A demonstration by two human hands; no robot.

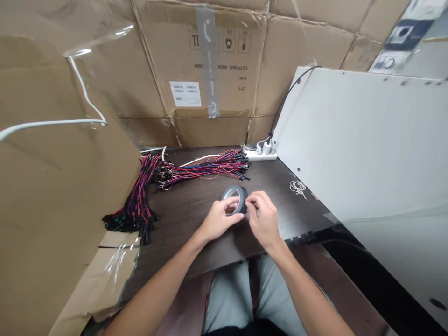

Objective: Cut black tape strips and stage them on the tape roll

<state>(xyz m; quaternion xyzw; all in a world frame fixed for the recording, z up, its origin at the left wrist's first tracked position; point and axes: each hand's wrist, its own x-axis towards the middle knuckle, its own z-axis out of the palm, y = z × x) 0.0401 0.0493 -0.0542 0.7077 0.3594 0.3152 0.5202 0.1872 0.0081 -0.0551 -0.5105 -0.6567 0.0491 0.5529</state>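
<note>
A roll of black tape (pixel 228 192) with a pale core is held upright above the dark tabletop (pixel 196 205). My left hand (pixel 220 218) grips it from the left, fingers through the core and thumb along the near side. On the roll's right side, my right hand (pixel 262 212) is closed in a pinch at the tape's outer surface. Whether a loose tape end sits between those fingertips is too small to make out.
Bundles of red, blue and black wires (pixel 206 167) lie at the back, with another wire bundle (pixel 138 196) at the left. A white power strip (pixel 261 155) stands behind. White string (pixel 297 188) lies right. Cardboard (pixel 217 56) and a white panel (pixel 360 140) enclose the table.
</note>
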